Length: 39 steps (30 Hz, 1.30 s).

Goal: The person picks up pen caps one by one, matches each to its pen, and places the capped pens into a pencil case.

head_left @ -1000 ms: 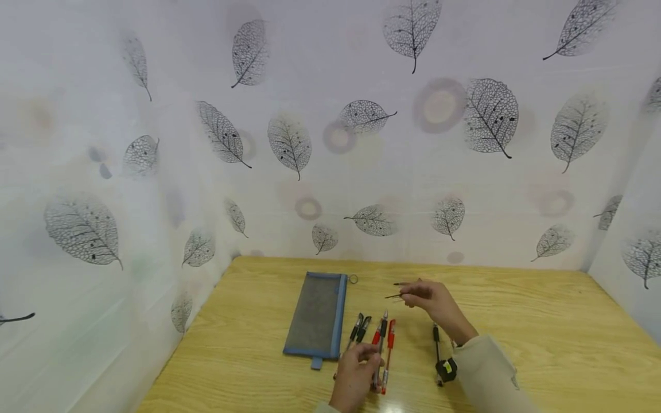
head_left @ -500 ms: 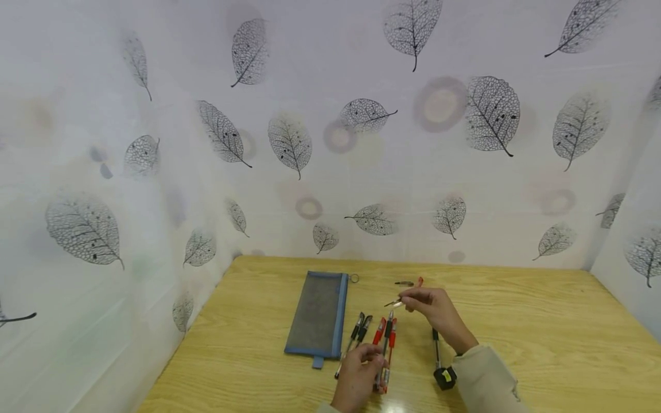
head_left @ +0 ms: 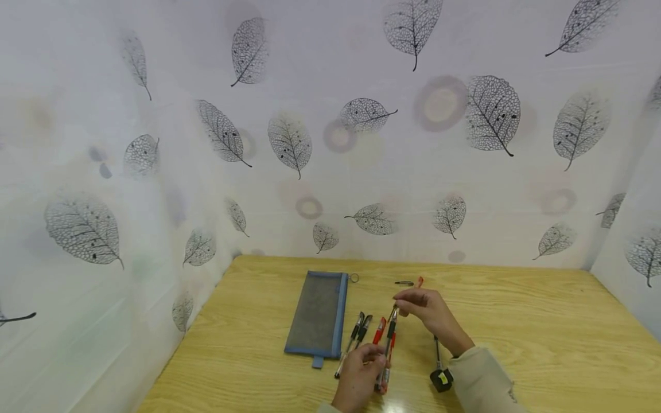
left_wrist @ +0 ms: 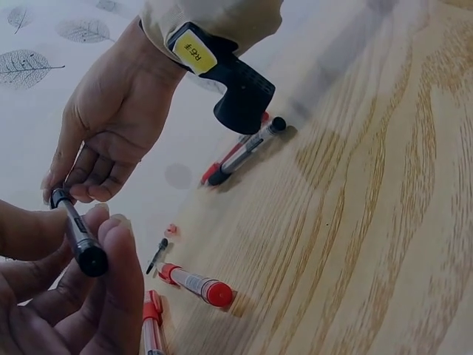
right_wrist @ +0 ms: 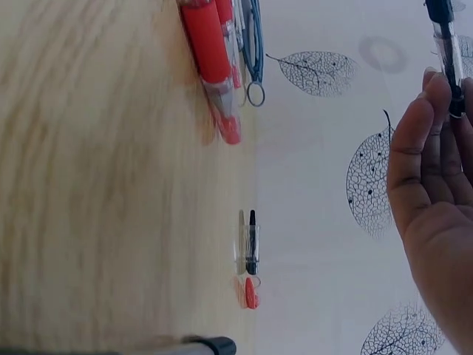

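My left hand (head_left: pixel 357 373) holds a gel pen (head_left: pixel 391 329) with a black grip, its tip pointing up and away. At that tip, my right hand (head_left: pixel 426 308) pinches a clear pen cap (right_wrist: pixel 448 63) with a black clip between thumb and fingers. Cap and pen tip meet in the right wrist view; how far the cap sits over the tip I cannot tell. Red pens (head_left: pixel 379 330) lie on the table beside the left hand, partly hidden by it. Two black pens (head_left: pixel 356 332) lie to its left.
A grey mesh pouch (head_left: pixel 317 315) with blue edging lies on the wooden table (head_left: pixel 232 344), left of the pens. Farther back are a loose clear cap (right_wrist: pixel 252 248) and a red cap (right_wrist: pixel 251 294). A red pen and a black pen (left_wrist: pixel 244 155) lie under the right wrist.
My right hand has brought the cap left and down to the tip of the held pen. The left hand has stayed nearly in place, tilting the pen slightly right.
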Tool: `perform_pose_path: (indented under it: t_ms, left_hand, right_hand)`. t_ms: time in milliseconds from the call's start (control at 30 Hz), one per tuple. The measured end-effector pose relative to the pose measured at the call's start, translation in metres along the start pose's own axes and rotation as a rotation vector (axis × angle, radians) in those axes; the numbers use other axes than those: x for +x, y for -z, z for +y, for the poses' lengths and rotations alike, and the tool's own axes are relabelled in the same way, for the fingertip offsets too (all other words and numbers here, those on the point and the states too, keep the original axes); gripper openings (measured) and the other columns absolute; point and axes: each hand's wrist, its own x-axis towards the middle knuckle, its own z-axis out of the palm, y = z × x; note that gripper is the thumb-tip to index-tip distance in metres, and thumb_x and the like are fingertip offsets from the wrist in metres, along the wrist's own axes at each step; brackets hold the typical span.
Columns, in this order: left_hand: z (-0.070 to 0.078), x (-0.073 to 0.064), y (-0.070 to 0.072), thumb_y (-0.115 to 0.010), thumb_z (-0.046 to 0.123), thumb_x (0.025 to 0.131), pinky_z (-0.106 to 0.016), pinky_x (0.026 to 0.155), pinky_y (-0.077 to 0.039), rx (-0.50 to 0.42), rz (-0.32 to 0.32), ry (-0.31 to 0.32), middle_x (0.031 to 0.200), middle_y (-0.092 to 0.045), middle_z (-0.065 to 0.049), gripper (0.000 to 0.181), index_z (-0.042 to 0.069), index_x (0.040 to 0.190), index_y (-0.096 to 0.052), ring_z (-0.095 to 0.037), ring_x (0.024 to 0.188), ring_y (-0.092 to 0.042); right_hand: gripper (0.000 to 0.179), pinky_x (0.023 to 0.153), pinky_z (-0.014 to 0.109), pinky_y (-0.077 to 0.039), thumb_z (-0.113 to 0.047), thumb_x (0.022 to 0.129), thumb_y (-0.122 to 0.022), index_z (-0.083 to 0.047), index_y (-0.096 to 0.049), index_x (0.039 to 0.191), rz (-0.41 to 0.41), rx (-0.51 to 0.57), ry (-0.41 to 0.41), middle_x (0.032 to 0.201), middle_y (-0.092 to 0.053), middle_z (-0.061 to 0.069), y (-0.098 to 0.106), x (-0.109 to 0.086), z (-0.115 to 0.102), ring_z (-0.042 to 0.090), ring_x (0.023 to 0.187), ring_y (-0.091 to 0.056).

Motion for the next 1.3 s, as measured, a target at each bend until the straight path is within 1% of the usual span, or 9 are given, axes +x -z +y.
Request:
perform_pose_path:
  t_ms: [167, 300, 433, 533, 667, 733, 867, 1100, 1300]
  left_hand:
    - [0.001, -0.001, -0.001, -0.056, 0.005, 0.096, -0.022, 0.049, -0.051, -0.043, -0.010, 0.020, 0.085, -0.066, -0.007, 0.022, -0.004, 0.115, -0.061, -0.010, 0.053, -0.056]
    - [-0.001, 0.000, 0.000, -0.056, 0.008, 0.097, -0.023, 0.050, -0.052, -0.054, -0.015, 0.028, 0.085, -0.066, -0.006, 0.024, -0.004, 0.116, -0.060, -0.009, 0.052, -0.056]
    - [-0.002, 0.002, 0.000, -0.057, 0.010, 0.096, -0.023, 0.048, -0.052, -0.036, -0.007, 0.010, 0.083, -0.066, -0.004, 0.025, -0.006, 0.115, -0.062, -0.009, 0.051, -0.056]
    - [-0.002, 0.003, -0.002, -0.058, 0.012, 0.096, -0.021, 0.046, -0.050, -0.034, -0.012, -0.008, 0.080, -0.064, -0.003, 0.025, -0.007, 0.110, -0.065, -0.008, 0.049, -0.054]
    - [0.000, 0.003, -0.004, -0.057, 0.012, 0.096, -0.020, 0.044, -0.049, -0.036, -0.017, -0.008, 0.077, -0.063, -0.002, 0.023, -0.006, 0.105, -0.067, -0.008, 0.048, -0.053]
    - [0.001, 0.001, -0.005, -0.055, 0.011, 0.097, -0.020, 0.044, -0.049, -0.037, -0.021, -0.005, 0.077, -0.062, -0.002, 0.022, -0.007, 0.104, -0.067, -0.008, 0.048, -0.052]
    - [0.003, -0.001, -0.006, -0.053, 0.008, 0.098, -0.020, 0.043, -0.049, -0.047, -0.026, 0.014, 0.075, -0.061, -0.003, 0.020, -0.008, 0.103, -0.065, -0.007, 0.048, -0.052]
    - [-0.001, -0.001, -0.007, -0.052, 0.006, 0.098, -0.020, 0.047, -0.051, -0.100, -0.065, 0.054, 0.076, -0.060, -0.003, 0.020, -0.009, 0.104, -0.064, -0.008, 0.050, -0.054]
    - [-0.004, 0.001, -0.006, -0.051, 0.006, 0.098, -0.023, 0.050, -0.054, -0.101, -0.071, 0.075, 0.078, -0.061, -0.003, 0.021, -0.008, 0.106, -0.064, -0.008, 0.051, -0.057]
  right_hand:
    - [0.035, 0.080, 0.043, -0.055, -0.021, 0.095, -0.063, 0.009, -0.063, 0.112, -0.015, 0.045, -0.033, 0.094, -0.070, 0.008, -0.006, 0.000, 0.000, 0.016, 0.081, -0.064]
    - [0.033, 0.081, 0.046, -0.055, -0.023, 0.094, -0.063, 0.005, -0.065, 0.111, 0.007, 0.046, -0.047, 0.097, -0.070, 0.012, -0.008, 0.000, -0.003, 0.016, 0.082, -0.064]
    - [0.031, 0.082, 0.048, -0.054, -0.024, 0.093, -0.064, 0.002, -0.068, 0.109, 0.029, 0.062, -0.059, 0.098, -0.070, 0.012, -0.010, 0.001, -0.003, 0.017, 0.082, -0.065]
    - [0.030, 0.081, 0.043, -0.055, -0.023, 0.093, -0.065, 0.002, -0.069, 0.108, 0.036, 0.075, -0.062, 0.096, -0.070, 0.012, -0.012, 0.001, -0.002, 0.018, 0.082, -0.065]
    - [0.029, 0.080, 0.039, -0.056, -0.020, 0.092, -0.066, 0.005, -0.068, 0.107, 0.036, 0.103, -0.060, 0.092, -0.071, 0.010, -0.015, -0.001, -0.002, 0.018, 0.080, -0.066]
    - [0.029, 0.080, 0.040, -0.056, -0.018, 0.092, -0.066, 0.007, -0.068, 0.107, 0.034, 0.115, -0.047, 0.092, -0.071, 0.009, -0.016, -0.002, -0.003, 0.017, 0.078, -0.066]
    - [0.028, 0.078, 0.038, -0.056, -0.015, 0.092, -0.066, 0.009, -0.067, 0.106, 0.010, 0.145, -0.022, 0.094, -0.072, 0.006, -0.017, -0.004, -0.004, 0.015, 0.078, -0.066]
    - [0.019, 0.079, 0.040, -0.056, -0.014, 0.092, -0.065, 0.000, -0.072, 0.102, -0.048, 0.207, -0.030, 0.094, -0.071, -0.003, -0.015, -0.005, -0.002, 0.012, 0.080, -0.065]
    - [0.027, 0.079, 0.044, -0.056, -0.016, 0.092, -0.065, 0.008, -0.068, 0.105, -0.058, 0.172, -0.046, 0.092, -0.071, -0.004, -0.016, -0.004, -0.003, 0.012, 0.079, -0.065]
